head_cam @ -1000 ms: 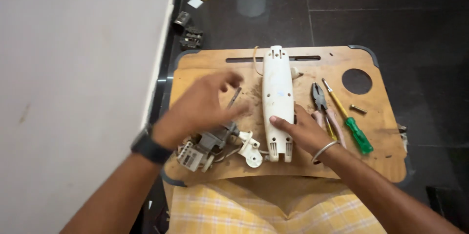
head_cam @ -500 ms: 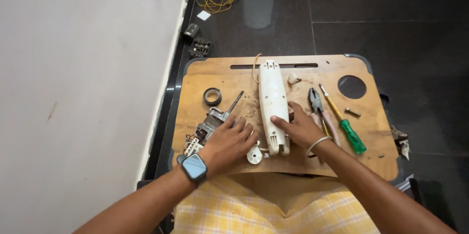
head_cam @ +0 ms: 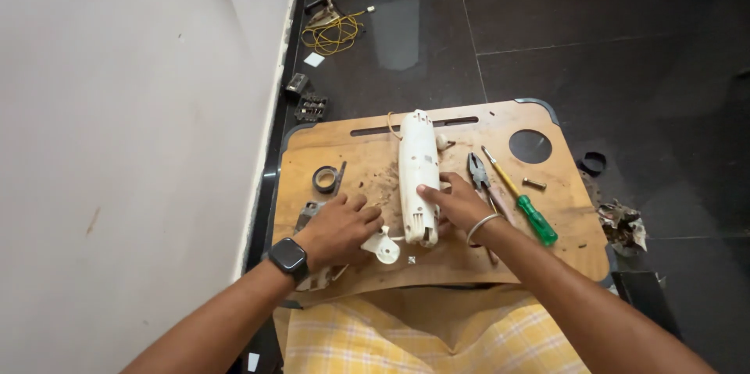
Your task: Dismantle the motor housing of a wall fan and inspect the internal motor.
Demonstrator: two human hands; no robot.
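A long white plastic appliance housing point(head_cam: 418, 167) lies lengthwise on a wooden lap board point(head_cam: 367, 147). My right hand point(head_cam: 457, 204) rests on its near end, fingers pressed against the casing. Over a grey metal mechanism point(head_cam: 307, 215) at the board's near left lies my left hand point(head_cam: 340, 227), fingers curled on the part; a dark watch is on that wrist. A small white plastic piece point(head_cam: 383, 247) sits between my two hands.
Pliers point(head_cam: 479, 173), a green-handled screwdriver point(head_cam: 525, 204), a small screw point(head_cam: 534, 183) and a roll of tape point(head_cam: 325, 179) lie on the board. Yellow wire point(head_cam: 337, 33) and small parts lie on the dark floor by the white wall. Crumpled debris point(head_cam: 623, 224) lies right.
My left hand dropped from above the board's middle onto the grey mechanism at the near left. The right hand stayed on the white housing. The view widened.
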